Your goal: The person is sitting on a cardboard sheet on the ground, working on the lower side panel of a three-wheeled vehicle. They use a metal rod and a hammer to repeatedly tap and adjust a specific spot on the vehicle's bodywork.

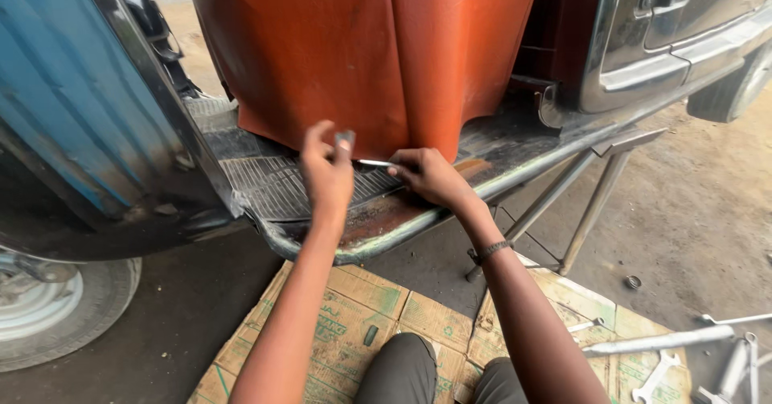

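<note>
A thin metal tool (375, 163) lies across the ribbed footboard (273, 187) of a vehicle, at the foot of an orange panel (362, 50). The right hand (430, 176) pinches its end with curled fingers. The left hand (328, 171) nips a small grey piece (345, 139) between thumb and forefinger. Wrenches (655, 376) lie on flattened cardboard (362, 307) below.

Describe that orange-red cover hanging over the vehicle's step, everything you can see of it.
The orange-red cover looks like grained leatherette or vinyl, draped down onto the ribbed rubber mat of the footboard. A vertical fold runs down its middle. Its lower edge curves across the mat. The left hand and right hand work at that edge, with a thin metal tool between them.
</note>
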